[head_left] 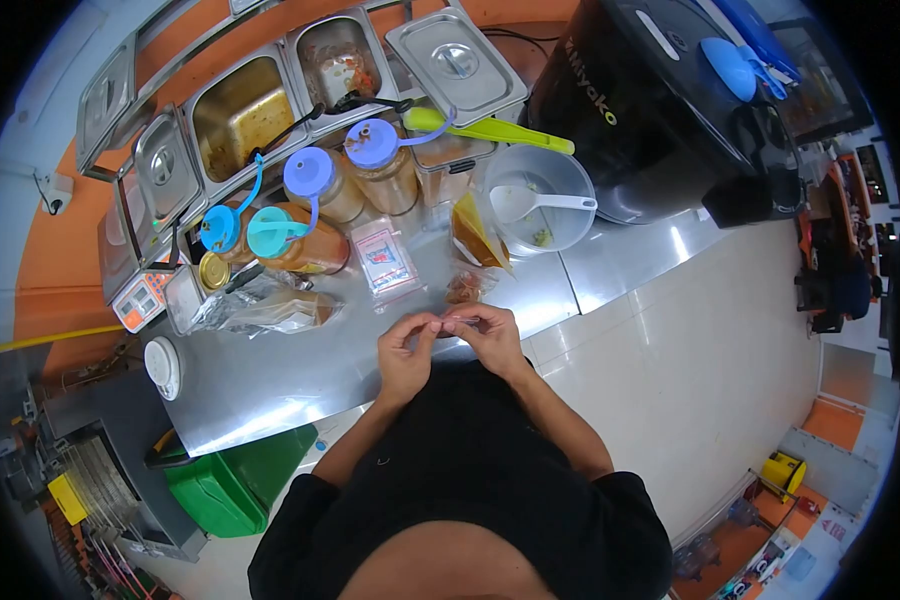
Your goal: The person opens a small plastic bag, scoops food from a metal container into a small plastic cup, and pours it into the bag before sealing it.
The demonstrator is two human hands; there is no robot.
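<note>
At the front edge of the steel counter, my left hand (406,358) and my right hand (487,338) meet, thumbs and fingertips pinched together. Between them they grip the top edge of a small clear plastic bag (467,284) with reddish-brown food inside. The fingers partly hide that edge. Just beyond the bag stands an open yellow-brown pouch (478,235). Left of it lies a flat pack of clear bags (384,262) with a printed label. A clear tub (560,232) holding a white scoop (540,202) is behind the pouch on the right.
Several jars with blue and purple lids, among them an orange-brown jar (315,255), line the back. Behind are steel food pans (240,115). A black Miyako cooker (640,110) stands at right. Crumpled plastic (280,308) and a white round lid (162,367) lie left; a green bin (220,495) is below.
</note>
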